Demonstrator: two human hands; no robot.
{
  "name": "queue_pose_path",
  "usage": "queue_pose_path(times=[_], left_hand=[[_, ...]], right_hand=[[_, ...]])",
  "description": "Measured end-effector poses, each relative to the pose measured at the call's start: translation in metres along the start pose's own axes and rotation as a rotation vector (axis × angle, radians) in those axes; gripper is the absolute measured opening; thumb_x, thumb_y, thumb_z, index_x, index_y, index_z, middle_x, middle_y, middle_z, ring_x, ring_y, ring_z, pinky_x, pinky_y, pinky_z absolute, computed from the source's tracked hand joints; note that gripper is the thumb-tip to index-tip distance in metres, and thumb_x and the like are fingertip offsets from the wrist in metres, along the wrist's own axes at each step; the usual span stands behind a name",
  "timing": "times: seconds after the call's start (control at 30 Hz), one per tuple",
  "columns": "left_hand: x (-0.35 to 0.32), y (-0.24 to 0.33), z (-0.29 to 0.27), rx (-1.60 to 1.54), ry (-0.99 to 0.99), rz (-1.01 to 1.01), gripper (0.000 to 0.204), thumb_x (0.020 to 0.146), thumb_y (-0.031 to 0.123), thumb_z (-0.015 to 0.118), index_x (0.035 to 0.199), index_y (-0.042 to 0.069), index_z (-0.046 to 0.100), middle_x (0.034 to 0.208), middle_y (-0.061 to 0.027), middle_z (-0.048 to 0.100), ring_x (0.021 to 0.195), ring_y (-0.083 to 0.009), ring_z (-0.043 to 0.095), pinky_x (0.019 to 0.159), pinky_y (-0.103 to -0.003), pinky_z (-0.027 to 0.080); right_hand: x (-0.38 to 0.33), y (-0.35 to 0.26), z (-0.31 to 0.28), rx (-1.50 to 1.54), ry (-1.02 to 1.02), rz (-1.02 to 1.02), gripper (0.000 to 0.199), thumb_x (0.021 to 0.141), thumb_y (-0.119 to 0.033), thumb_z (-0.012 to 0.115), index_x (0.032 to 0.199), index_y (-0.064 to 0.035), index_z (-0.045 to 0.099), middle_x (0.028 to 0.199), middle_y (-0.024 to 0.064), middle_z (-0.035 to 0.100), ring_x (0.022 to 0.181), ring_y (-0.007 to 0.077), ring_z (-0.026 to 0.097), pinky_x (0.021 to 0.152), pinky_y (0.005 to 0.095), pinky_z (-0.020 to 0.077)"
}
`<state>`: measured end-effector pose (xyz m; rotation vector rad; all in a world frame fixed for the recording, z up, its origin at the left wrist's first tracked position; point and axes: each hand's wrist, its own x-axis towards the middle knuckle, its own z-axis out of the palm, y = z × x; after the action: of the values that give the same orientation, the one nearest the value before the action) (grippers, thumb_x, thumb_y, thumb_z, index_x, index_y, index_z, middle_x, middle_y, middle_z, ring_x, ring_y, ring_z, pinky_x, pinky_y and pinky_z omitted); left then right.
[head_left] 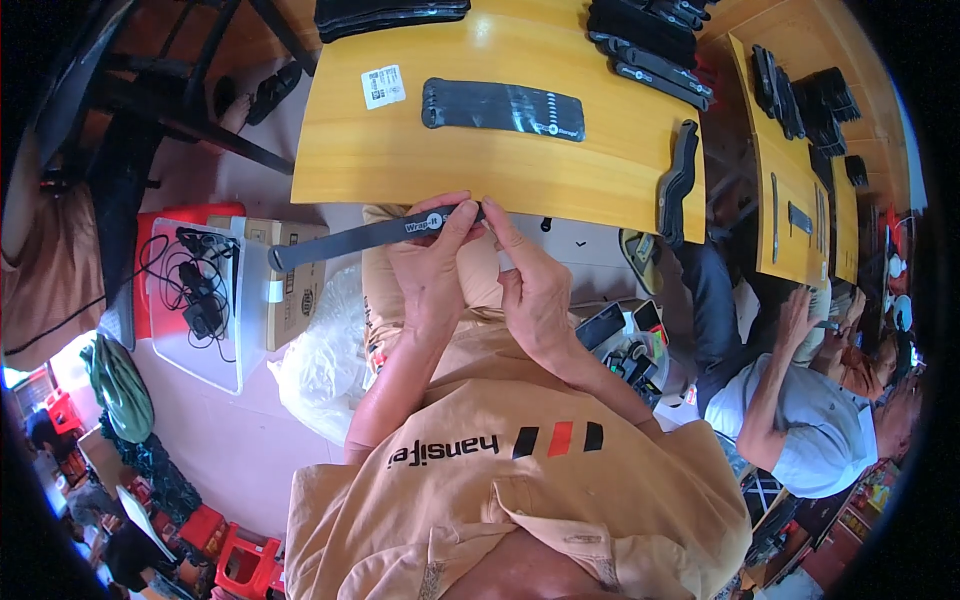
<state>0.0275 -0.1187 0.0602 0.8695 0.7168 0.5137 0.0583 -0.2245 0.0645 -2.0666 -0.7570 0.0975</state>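
Observation:
A long black strap [350, 238] with pale print and a rounded, holed far-left end is held just off the table's near edge. My left hand [430, 270] is closed around it near its right end, thumb on top. At that right end, the fingertips of my right hand [533, 290] pinch the strap's tip, close beside my left thumb. On the yellow table [370, 160] beyond my hands lies a flat, shiny black bundle of straps [490, 107]. A white label [382, 87] sits to its left.
Black strap stacks [645, 60] stand at the far right, another stack [390, 15] at the far left. A loose strap bundle [678, 185] lies along the right edge. Left of me are a clear bin [195, 330] with cables and a cardboard box [300, 285]. A co-worker [790, 410] sits at right.

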Motion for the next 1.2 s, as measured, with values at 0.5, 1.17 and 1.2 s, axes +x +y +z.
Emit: queue_pose_path(times=[0.5,1.17,1.2], left_hand=[[0.002,-0.009,-0.006,-0.236,-0.007,-0.021,0.019,0.079,0.008,0.064,0.094,-0.002,0.057,0.08,-0.0091,0.062,0.067,-0.0148,0.06,0.064,-0.024,0.05],[0.006,0.003,-0.012,0.238,-0.132,0.185,0.01,0.077,-0.001,0.062,0.086,-0.004,0.059,0.076,-0.0074,0.062,0.065,-0.0108,0.058,0.061,-0.021,0.049],[0.007,0.003,-0.011,0.197,-0.152,0.186,0.011,0.077,-0.002,0.063,0.086,-0.004,0.059,0.075,-0.0081,0.062,0.065,-0.0104,0.058,0.061,-0.021,0.048]], right_hand=[[0.008,-0.014,-0.004,0.989,-0.208,0.583,0.041,0.089,-0.003,0.036,0.13,-0.0104,0.041,0.055,-0.0026,0.037,0.046,0.0029,0.031,0.041,0.0164,0.026],[0.021,0.021,-0.016,-0.117,-0.211,-0.218,0.059,0.072,0.007,0.048,0.125,-0.0198,0.048,0.068,0.0071,0.055,0.057,0.0194,0.056,0.048,0.0309,0.0444],[0.02,0.028,-0.013,0.193,-0.166,-0.23,0.057,0.075,0.007,0.046,0.126,-0.019,0.047,0.063,0.0057,0.052,0.052,0.0147,0.053,0.045,0.0264,0.0418]])
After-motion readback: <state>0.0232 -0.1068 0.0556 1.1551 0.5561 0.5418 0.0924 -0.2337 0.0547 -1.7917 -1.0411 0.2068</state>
